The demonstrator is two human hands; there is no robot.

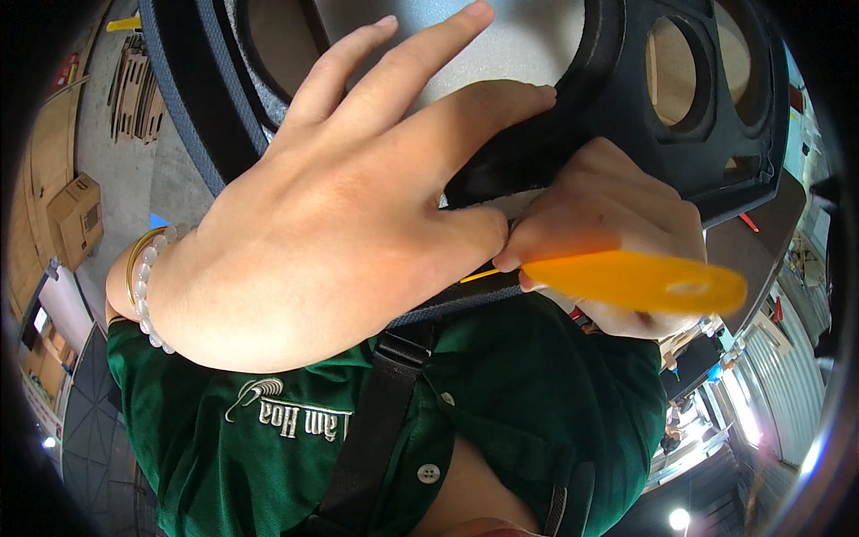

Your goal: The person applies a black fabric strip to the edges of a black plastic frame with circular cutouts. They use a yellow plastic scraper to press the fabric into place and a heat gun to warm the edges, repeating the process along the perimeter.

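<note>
My left hand (331,197) lies with its fingers spread over the near edge of a black panel (617,98) with large round cut-outs, which looks like a speaker cabinet front. Its thumb reaches toward my right hand (617,215), which is closed around a tool with a flat yellow handle (644,282). A hole shows near the handle's wide end, and the handle is smeared by motion. The tool's working end is hidden by my hands at the panel's near edge. A pale grey surface (501,54) shows through the largest opening, beyond my left fingers.
On the grey floor to the far left are a stack of thin brown pieces (134,94) and a cardboard box (76,217). A small red object (749,222) lies on a dark surface (756,255) at the right. My green shirt (528,385) is close to the panel's near edge.
</note>
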